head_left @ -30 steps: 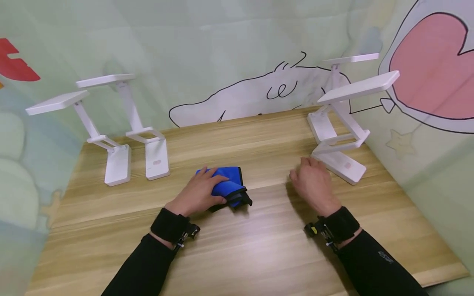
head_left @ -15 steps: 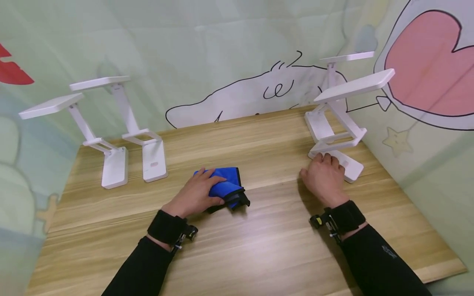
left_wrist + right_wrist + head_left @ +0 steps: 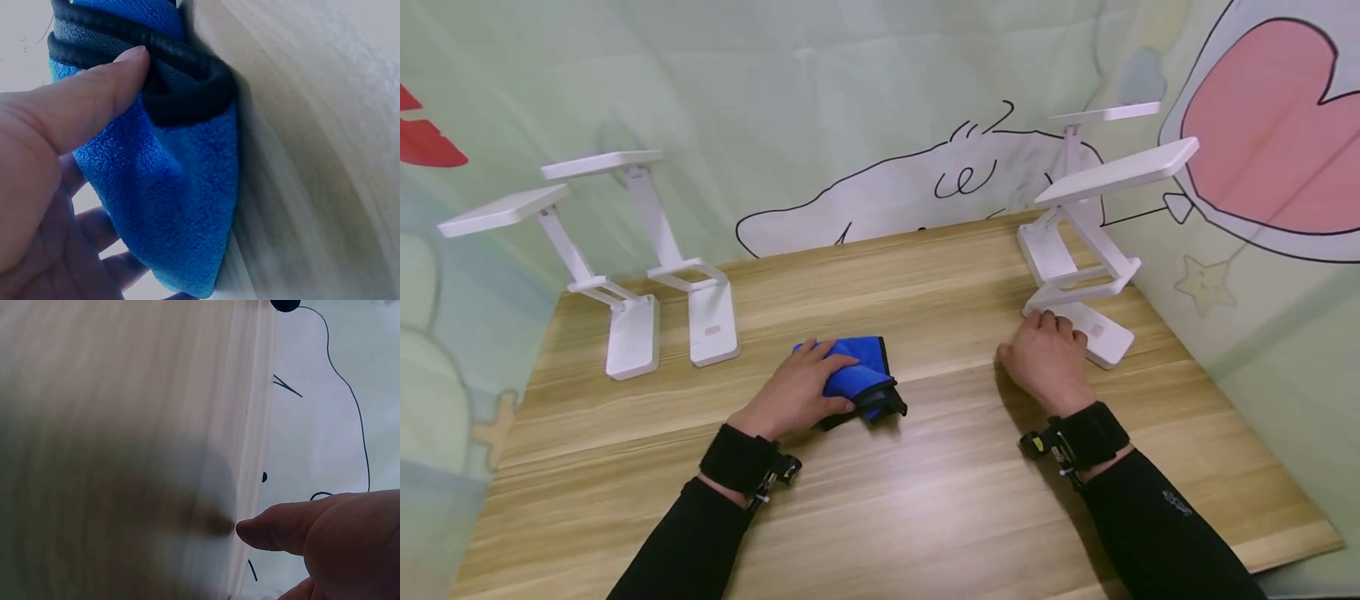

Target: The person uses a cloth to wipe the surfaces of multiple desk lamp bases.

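Observation:
In the middle of the wooden table (image 3: pixel 880 517) lies a blue cloth (image 3: pixel 857 379) with black edging, folded and bunched. My left hand (image 3: pixel 795 392) holds it from its left side. The left wrist view shows the thumb (image 3: pixel 94 100) over the cloth's (image 3: pixel 181 187) black edging, with the other fingers behind it. My right hand (image 3: pixel 1047 362) is at the near side of a white desk lamp's base (image 3: pixel 1093 332), fingers loosely bent and partly hiding it. Its thumb (image 3: pixel 269 528) meets the tabletop in the right wrist view. I see nothing in that hand.
Another white lamp (image 3: pixel 1051 252) stands behind the front right one. Two more, a white lamp (image 3: pixel 634 337) and its neighbour lamp (image 3: pixel 713 325), stand at the back left. A printed wall covering (image 3: pixel 850 100) rises behind the table's back edge.
My right hand has moved right toward the lamp base, then slid slightly back left. The left hand and the cloth stay in place.

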{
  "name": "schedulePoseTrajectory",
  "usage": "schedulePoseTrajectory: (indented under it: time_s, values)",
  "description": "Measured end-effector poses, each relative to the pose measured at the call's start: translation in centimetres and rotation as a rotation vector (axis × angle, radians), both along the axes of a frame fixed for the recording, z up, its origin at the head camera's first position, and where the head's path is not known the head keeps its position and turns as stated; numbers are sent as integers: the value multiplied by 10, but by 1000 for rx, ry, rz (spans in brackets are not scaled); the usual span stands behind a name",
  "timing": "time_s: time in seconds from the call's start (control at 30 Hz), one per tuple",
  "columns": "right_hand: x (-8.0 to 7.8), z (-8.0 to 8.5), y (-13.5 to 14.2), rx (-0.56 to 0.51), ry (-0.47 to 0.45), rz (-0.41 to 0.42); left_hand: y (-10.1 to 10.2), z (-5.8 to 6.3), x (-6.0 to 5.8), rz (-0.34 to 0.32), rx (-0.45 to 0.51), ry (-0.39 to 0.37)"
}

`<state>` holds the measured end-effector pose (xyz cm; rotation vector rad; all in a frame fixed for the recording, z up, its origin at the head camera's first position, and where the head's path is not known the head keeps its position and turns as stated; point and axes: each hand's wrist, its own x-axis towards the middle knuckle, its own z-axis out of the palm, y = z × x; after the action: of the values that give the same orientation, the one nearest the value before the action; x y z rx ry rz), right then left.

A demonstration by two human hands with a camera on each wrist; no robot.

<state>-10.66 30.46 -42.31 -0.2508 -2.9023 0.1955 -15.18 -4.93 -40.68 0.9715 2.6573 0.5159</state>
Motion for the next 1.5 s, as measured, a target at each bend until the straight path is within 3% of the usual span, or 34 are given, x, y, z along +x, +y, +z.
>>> schedulePoseTrajectory:
  time_s: [0.33, 0.57, 0.87, 1.23, 1.37, 1.5]
  values:
    - [-2, 0, -18, -9, 9, 48, 0, 0, 1, 9, 0, -2]
    - [-10, 1, -36, -27, -53, 101, -1, 0, 1, 6, 12, -4]
    - [-18, 2, -62, -12, 7, 187, -4, -2, 2, 2, 10, -19]
    - [-25, 4, -79, -47, -66, 300, -6, -5, 4, -8, 29, -36]
    - [-19, 1, -71, -89, -65, 253, -7, -6, 3, -4, 32, -36]
    - [-17, -3, -59, -115, -68, 134, -7, -5, 3, -2, 35, -36]
